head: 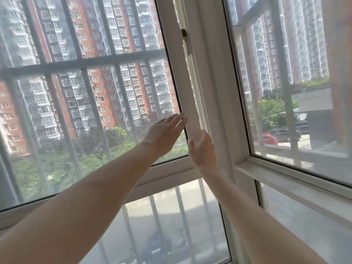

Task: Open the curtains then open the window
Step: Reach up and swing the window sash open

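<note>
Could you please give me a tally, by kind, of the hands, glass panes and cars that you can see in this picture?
Hands: 2, left hand and right hand, both open.
Glass panes: 4, upper left, lower left, upper right, lower right.
Cars: 2, red car, dark car.
Total: 8

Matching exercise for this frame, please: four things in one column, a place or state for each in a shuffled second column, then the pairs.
1. left hand
2. right hand
3. latch
4. red car

A. on the sash edge, high up
B. flat against the glass by the sash edge
C. outside, through the right pane
D. open, at the white frame

Pairs: 1-B, 2-D, 3-A, 4-C
</note>
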Motion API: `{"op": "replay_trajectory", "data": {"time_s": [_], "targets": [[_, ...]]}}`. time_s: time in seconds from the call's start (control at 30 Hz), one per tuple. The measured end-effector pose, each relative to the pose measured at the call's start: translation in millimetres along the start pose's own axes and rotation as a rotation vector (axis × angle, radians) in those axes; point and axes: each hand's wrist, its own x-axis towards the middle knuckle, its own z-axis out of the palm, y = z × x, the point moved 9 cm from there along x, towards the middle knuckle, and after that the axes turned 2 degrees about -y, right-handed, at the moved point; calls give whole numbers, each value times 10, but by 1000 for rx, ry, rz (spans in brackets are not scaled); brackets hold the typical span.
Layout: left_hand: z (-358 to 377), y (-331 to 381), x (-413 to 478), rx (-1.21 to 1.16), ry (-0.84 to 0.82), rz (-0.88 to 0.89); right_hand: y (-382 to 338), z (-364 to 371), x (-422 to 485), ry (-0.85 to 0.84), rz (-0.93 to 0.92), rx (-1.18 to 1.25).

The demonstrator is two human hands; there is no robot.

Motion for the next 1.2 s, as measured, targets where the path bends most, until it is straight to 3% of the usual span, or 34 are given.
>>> {"op": "replay_trajectory", "data": {"time_s": [0.13, 0.27, 0.53, 0.67, 1.2], "targets": [[177, 93, 158, 84, -8, 87, 75, 172, 89, 17, -37, -8], [277, 156, 373, 311, -27, 227, 197, 306, 184, 32, -22, -46], [331, 284, 713, 552, -165, 322, 328, 396, 325, 91, 25, -24], [321, 332, 766, 576, -212, 332, 316, 390, 317, 111, 7, -56], [318, 344, 728, 527, -144, 277, 322, 389, 298, 111, 38, -34]]}}
